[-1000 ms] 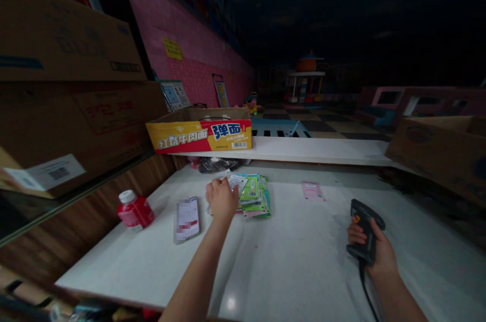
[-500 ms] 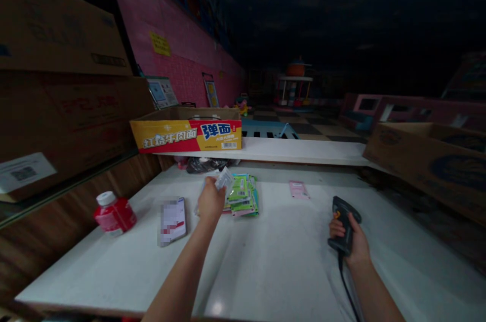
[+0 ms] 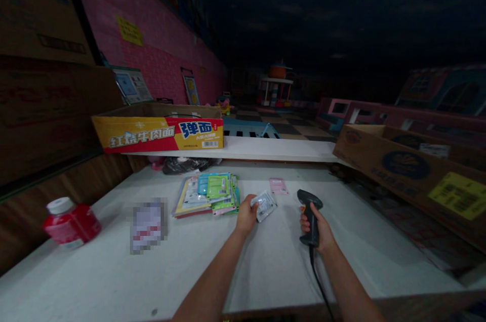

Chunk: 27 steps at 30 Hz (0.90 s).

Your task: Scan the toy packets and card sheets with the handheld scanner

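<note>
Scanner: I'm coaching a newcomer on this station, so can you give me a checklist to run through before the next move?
1. Scanner gripped in the right hand: ok.
2. Silvery packet held in the left hand, apart from the pile: ok.
3. Scanner lined up with a barcode on the silvery packet: cannot tell; the print is too small.
4. Pink packet lying apart from the pile: ok.
5. Cable free of the left arm: ok; it hangs beside the right forearm.
6. Bottle upright, cap on: ok.
</note>
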### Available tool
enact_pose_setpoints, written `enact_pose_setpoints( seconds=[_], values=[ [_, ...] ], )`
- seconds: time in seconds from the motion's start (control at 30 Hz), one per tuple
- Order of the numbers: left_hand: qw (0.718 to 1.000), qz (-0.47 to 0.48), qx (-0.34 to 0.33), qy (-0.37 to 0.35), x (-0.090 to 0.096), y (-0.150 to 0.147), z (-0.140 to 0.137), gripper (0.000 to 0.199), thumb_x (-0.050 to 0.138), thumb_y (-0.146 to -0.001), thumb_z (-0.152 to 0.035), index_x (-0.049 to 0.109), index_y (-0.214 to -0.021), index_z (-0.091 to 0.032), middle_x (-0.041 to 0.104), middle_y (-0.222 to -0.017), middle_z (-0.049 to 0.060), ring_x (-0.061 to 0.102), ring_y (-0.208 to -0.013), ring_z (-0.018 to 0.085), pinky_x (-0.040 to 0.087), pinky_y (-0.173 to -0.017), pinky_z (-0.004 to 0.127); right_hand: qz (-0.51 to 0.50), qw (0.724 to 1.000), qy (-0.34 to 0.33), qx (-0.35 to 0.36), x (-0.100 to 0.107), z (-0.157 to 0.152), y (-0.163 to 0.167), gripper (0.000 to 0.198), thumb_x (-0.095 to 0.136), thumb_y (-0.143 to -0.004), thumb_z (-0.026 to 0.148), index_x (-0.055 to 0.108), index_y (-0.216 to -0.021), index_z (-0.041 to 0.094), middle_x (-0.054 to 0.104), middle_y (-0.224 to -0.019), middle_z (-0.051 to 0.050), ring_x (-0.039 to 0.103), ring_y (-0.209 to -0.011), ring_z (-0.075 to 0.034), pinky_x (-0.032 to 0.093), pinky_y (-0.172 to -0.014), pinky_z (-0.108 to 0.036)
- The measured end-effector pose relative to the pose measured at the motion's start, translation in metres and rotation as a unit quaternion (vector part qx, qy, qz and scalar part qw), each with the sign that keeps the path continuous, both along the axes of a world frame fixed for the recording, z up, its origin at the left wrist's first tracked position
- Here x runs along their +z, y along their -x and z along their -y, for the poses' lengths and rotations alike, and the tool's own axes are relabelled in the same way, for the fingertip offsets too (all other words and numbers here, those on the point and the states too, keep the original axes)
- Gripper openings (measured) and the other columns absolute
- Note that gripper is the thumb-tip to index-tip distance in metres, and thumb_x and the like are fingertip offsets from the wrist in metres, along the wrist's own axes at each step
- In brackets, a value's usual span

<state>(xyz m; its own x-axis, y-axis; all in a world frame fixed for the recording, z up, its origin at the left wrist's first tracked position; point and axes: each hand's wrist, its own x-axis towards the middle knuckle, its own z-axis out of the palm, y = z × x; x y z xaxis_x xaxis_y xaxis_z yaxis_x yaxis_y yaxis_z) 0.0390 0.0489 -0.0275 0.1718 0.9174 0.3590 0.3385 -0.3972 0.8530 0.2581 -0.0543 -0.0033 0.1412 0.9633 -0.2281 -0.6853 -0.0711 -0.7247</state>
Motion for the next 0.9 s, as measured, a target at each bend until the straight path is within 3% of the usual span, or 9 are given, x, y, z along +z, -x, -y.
enact_pose_setpoints(
  seconds=[0.1, 0.2, 0.33, 0.5, 0.77, 0.9],
  values=[
    [1.000, 0.000, -0.003, 0.001, -0.005, 0.001, -0.003, 0.022, 0.048, -0.079, -0.022, 0.058, -0.098, -0.016, 0.067, -0.091, 0.007, 0.063, -0.086, 0.020, 0.048, -0.081, 0.033, 0.113, 0.992, 0.026, 0.045, 0.011, 0.013, 0.005, 0.046, 0.074, -0.069, 0.054, 0.056, -0.089, 0.017, 0.051, -0.052, 0.005, 0.041, -0.037, -0.007, 0.030, -0.031, -0.015],
    [1.000, -0.001, -0.004, 0.001, -0.006, 0.001, -0.004, 0.021, 0.048, -0.080, -0.021, 0.059, -0.098, -0.016, 0.068, -0.090, 0.006, 0.063, -0.085, 0.020, 0.048, -0.080, 0.032, 0.267, 0.956, 0.029, 0.118, 0.026, 0.035, 0.009, 0.050, 0.068, -0.071, 0.060, 0.054, -0.096, 0.019, 0.054, -0.053, 0.005, 0.043, -0.036, -0.008, 0.032, -0.031, -0.018],
    [1.000, 0.000, 0.004, -0.001, -0.004, 0.001, -0.004, 0.022, 0.048, -0.081, -0.022, 0.059, -0.100, -0.017, 0.068, -0.092, 0.006, 0.063, -0.085, 0.020, 0.049, -0.080, 0.032, 0.356, 0.919, 0.050, 0.158, 0.037, 0.060, 0.013, 0.050, 0.066, -0.070, 0.062, 0.051, -0.093, 0.020, 0.055, -0.054, 0.006, 0.045, -0.036, -0.009, 0.033, -0.031, -0.019],
    [0.999, -0.027, 0.016, 0.000, 0.000, 0.001, -0.001, 0.024, 0.044, -0.084, -0.024, 0.060, -0.100, -0.016, 0.068, -0.085, 0.005, 0.064, -0.079, 0.019, 0.050, -0.076, 0.031, 0.387, 0.907, 0.070, 0.152, 0.035, 0.066, 0.016, 0.048, 0.065, -0.069, 0.062, 0.049, -0.087, 0.021, 0.055, -0.053, 0.007, 0.046, -0.035, -0.009, 0.033, -0.031, -0.020],
    [0.999, -0.040, 0.029, -0.018, 0.003, 0.000, 0.001, 0.023, 0.047, -0.083, -0.020, 0.060, -0.102, -0.016, 0.069, -0.095, 0.008, 0.065, -0.088, 0.019, 0.049, -0.081, 0.031, 0.344, 0.926, 0.070, 0.139, 0.033, 0.063, 0.016, 0.050, 0.064, -0.069, 0.064, 0.051, -0.089, 0.020, 0.053, -0.053, 0.006, 0.043, -0.036, -0.009, 0.032, -0.032, -0.020],
    [0.999, -0.037, 0.026, -0.010, 0.002, 0.000, 0.000, 0.022, 0.047, -0.084, -0.023, 0.060, -0.101, -0.015, 0.068, -0.088, 0.007, 0.064, -0.082, 0.019, 0.050, -0.075, 0.030, 0.352, 0.922, 0.072, 0.145, 0.032, 0.061, 0.014, 0.052, 0.065, -0.067, 0.065, 0.051, -0.088, 0.020, 0.053, -0.052, 0.006, 0.043, -0.036, -0.009, 0.031, -0.032, -0.020]
  ],
)
